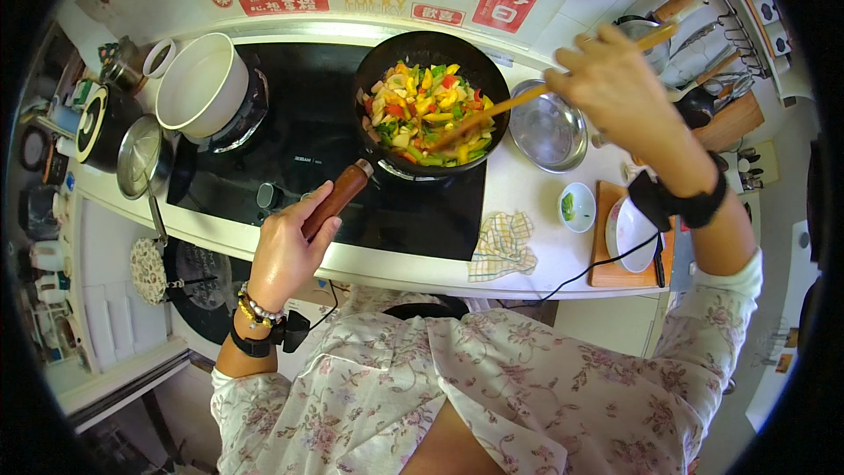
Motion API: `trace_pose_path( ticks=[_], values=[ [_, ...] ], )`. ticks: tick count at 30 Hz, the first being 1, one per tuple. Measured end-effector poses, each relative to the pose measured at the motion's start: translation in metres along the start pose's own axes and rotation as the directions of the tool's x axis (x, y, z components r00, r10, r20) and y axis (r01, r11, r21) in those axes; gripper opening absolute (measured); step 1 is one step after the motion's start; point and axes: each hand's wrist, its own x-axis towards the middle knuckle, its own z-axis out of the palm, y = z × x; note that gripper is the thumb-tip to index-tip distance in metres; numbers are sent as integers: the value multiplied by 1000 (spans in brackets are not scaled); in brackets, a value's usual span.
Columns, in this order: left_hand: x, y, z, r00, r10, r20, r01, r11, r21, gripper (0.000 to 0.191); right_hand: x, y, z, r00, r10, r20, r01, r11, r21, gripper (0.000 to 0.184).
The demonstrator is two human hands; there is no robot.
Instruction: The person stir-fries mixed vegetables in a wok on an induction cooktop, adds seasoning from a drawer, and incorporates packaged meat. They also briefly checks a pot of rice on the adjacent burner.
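Observation:
A dark wok (432, 46) rests on the right burner of the black glass cooktop (303, 105). In it lies a mix of chopped vegetables (422, 109) in yellow, red and green, with paler pieces among them. My left hand (290, 247) is wrapped around the wok's brown wooden handle (337, 198). Above the steel bowl, my right hand (613, 82) grips a wooden spatula (521, 97), blurred by motion. The spatula's far end is down among the vegetables at the wok's right side; its exact shape is unclear.
Right of the wok stand a steel bowl (550, 128), a small bowl with greens (576, 208), a checked cloth (504, 245) and a cutting board (601, 267) bearing a white bowl (626, 237) and a knife (659, 264). Leftward are a white pot (201, 89) and a strainer (142, 158).

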Motion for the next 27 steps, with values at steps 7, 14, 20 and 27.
trace_pose_path(
  ticks=[7, 14, 20, 27],
  values=[
    [-1, 0, 1, 1000, 10, -5, -10, 1000, -13, 44, 26, -15, 23, 968, 121, 221, -103, 990, -92, 13],
    [0, 1, -1, 1000, -1, 15, 1, 1000, 9, 45, 13, 13, 45, 854, 454, 254, -480, 876, 47, 8],
    [0, 1, 0, 1000, 1, 13, -1, 1000, 9, 45, 23, -18, 78, 873, 414, 258, -477, 838, 267, 11],
    [0, 1, -1, 999, -28, 29, 27, 999, 25, 45, 30, -10, 101, 854, 439, 280, -505, 828, 242, 13]
  ],
)
